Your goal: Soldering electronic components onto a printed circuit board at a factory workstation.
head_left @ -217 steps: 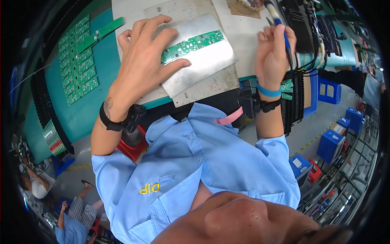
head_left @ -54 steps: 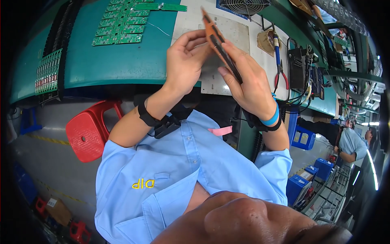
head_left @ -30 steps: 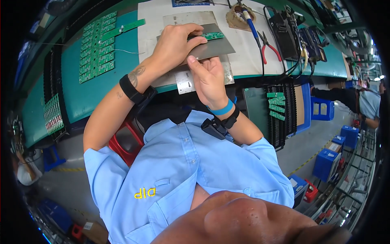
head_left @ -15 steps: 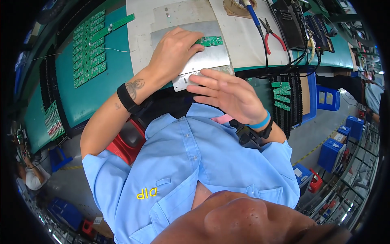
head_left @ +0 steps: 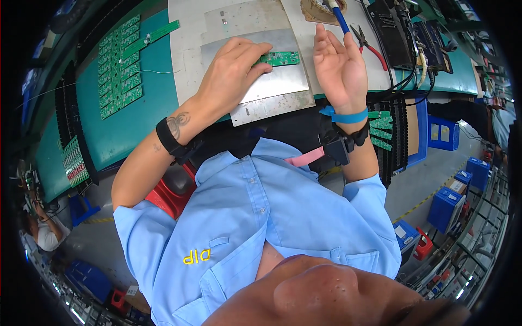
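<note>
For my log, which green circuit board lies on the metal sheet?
The slim green rectangular board, partly covered by the left grip; other visible boards lie off the silver metal sheet.

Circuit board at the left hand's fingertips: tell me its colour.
Green; the circuit board shows best in the head view, on its uncovered right part.

Decent gap's running between the left hand (head_left: 231,70) and right hand (head_left: 343,73), but a blue-handled tool (head_left: 341,20) is blocking beyond the right fingertips, and red-handled pliers (head_left: 376,54) are crowding that side.
</note>
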Tool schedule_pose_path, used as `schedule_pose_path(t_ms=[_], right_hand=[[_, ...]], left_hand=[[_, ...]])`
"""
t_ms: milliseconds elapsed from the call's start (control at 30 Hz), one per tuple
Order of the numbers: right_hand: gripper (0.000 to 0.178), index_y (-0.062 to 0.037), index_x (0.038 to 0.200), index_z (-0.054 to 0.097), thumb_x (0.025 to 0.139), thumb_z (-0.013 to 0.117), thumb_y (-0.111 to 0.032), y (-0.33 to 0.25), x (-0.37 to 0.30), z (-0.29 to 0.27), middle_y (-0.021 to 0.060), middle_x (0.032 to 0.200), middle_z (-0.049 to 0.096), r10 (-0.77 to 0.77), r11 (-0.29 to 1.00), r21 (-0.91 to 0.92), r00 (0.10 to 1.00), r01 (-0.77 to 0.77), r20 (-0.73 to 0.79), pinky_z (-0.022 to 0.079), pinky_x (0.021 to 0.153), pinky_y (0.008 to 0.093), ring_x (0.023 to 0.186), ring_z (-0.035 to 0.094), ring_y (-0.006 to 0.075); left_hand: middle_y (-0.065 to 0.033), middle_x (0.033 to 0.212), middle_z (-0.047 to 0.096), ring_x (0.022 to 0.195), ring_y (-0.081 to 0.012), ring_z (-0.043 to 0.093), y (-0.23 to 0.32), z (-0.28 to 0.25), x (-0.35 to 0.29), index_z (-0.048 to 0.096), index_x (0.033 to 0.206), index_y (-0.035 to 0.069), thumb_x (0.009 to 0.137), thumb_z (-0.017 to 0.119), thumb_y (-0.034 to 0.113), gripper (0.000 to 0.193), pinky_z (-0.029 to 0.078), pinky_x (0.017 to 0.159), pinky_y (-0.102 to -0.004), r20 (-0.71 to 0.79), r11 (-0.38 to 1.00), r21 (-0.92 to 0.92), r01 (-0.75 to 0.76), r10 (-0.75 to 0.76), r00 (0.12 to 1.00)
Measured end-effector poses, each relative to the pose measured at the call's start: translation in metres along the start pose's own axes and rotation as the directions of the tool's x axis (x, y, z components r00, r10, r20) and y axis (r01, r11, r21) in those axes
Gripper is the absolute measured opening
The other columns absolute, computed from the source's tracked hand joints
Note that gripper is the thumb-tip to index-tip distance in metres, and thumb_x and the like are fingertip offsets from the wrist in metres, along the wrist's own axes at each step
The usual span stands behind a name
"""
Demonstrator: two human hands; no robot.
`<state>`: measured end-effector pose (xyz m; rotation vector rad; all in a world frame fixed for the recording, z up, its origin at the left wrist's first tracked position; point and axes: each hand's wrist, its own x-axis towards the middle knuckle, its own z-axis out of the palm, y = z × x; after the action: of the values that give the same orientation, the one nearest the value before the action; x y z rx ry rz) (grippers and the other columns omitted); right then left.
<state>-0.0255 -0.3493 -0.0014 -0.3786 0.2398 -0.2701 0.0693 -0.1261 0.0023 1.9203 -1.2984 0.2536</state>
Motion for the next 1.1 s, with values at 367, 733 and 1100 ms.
schedule_pose_path(t_ms=[367,733,1100], right_hand=[[0.041,0.0021,0.135,0.048,0.108,0.054,-0.028,-0.009,0.033,-0.030,0.0201,0.127,0.060,-0.249,0.964,-0.077,0.966,0.254,0.067,0.054,0.097,0.0340,0.113,0.061,0.0247],[0.031,-0.0020,0.133,0.058,0.104,0.059,-0.013,-0.010,-0.012,-0.009,0.0127,0.107,0.071,-0.650,0.002,-0.819,0.623,0.573,0.435,0.054,0.077,0.0273,0.087,0.065,0.0146],[0.028,-0.0005,0.126,0.063,0.098,0.064,-0.004,0.001,-0.026,-0.008,0.0096,0.104,0.071,-0.455,-0.280,-0.713,0.566,0.643,0.688,0.054,0.083,0.0297,0.092,0.068,0.0159]], left_hand=[[-0.0120,0.101,0.071,0.100,-0.0301,0.065,-0.002,-0.001,-0.003,0.068,0.114,0.002,0.084,0.078,0.016,0.035,0.051,0.087,-0.0403,0.021,0.998,-0.027,0.052,-0.052,0.998],[-0.0140,0.110,0.070,0.108,-0.0329,0.063,0.003,-0.026,-0.011,0.066,0.120,0.002,0.082,0.080,0.015,0.042,0.046,0.095,-0.0440,0.043,0.994,0.044,0.102,-0.104,0.994],[-0.0159,0.108,0.071,0.105,-0.0351,0.065,-0.002,-0.022,-0.005,0.066,0.118,0.001,0.083,0.076,0.013,0.038,0.048,0.096,-0.0443,0.110,0.995,0.012,0.098,-0.099,0.989]])
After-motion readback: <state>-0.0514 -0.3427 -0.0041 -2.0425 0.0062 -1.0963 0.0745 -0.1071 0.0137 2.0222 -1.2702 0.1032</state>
